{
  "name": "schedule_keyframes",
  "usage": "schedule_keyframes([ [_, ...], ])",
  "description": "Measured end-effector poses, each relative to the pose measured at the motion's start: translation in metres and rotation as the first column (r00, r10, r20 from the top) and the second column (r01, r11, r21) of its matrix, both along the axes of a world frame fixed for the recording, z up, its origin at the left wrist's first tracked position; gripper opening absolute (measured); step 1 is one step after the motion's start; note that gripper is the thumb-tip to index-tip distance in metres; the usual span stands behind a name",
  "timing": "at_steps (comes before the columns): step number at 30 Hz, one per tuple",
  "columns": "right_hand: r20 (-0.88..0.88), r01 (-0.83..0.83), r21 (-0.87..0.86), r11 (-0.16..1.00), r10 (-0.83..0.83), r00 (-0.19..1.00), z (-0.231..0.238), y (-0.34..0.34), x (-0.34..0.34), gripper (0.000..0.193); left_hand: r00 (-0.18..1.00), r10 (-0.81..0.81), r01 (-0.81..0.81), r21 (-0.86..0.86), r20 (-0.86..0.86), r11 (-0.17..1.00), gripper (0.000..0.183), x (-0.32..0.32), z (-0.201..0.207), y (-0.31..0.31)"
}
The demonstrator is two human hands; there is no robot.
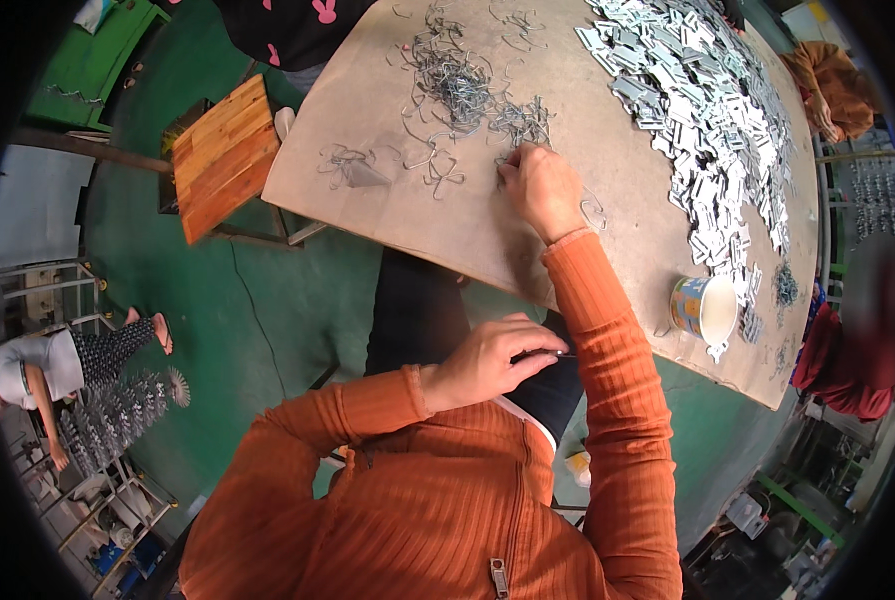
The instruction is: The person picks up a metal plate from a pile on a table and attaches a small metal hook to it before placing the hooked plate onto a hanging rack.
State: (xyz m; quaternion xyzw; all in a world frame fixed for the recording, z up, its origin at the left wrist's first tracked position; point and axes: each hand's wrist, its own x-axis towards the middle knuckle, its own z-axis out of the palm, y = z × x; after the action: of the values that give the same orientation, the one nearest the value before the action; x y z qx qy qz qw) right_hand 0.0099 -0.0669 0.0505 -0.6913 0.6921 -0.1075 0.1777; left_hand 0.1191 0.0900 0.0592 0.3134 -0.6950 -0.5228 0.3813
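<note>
Her right hand (540, 188) reaches out, fingertips pinching into the wire clip pile (467, 85) just beyond; bare tabletop (567, 270) runs back to the near edge. Left hand (487, 360) grips a thin metal piece (552, 354) close to her body.

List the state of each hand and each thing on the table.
right hand: reaching into the wire clips, fingers bent on them
left hand: closed on a thin dark piece over the lap
wire clips: loose tangled heap
flat metal plates: spread in a wide pile
paper cup: lying on its side
</note>
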Motion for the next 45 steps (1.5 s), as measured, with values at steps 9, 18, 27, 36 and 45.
schedule_keyframes([
  [9, 0.799, 0.121, 0.125, 0.985, -0.172, 0.576, 0.020, 0.057, -0.071, 0.009, 0.999, 0.045, -0.046, -0.060, -0.026, 0.997, 0.018, -0.003, 0.004, -0.001],
  [18, 0.932, 0.247, 0.317, 0.916, -0.348, 0.097, 0.082, 0.191, -0.064, 0.014, 0.998, 0.056, -0.056, 0.006, -0.010, 0.998, 0.016, -0.009, 0.012, 0.000],
  [27, 0.921, 0.371, 0.333, 0.867, -0.383, 0.069, 0.079, 0.208, -0.066, 0.013, 0.999, 0.042, -0.043, -0.049, -0.021, 0.998, 0.012, -0.021, 0.017, 0.004],
  [36, 0.953, 0.543, 0.197, 0.816, -0.290, 0.091, 0.079, 0.213, -0.064, 0.014, 0.998, -0.069, 0.068, -0.191, 0.000, 0.979, 0.014, -0.029, 0.018, -0.007],
  [45, 0.706, 0.454, -0.453, 0.767, -0.002, 0.708, 0.064, 0.230, -0.074, 0.023, 0.974, 0.079, 0.035, -0.485, 0.211, 0.874, 0.014, -0.119, -0.002, -0.165],
])
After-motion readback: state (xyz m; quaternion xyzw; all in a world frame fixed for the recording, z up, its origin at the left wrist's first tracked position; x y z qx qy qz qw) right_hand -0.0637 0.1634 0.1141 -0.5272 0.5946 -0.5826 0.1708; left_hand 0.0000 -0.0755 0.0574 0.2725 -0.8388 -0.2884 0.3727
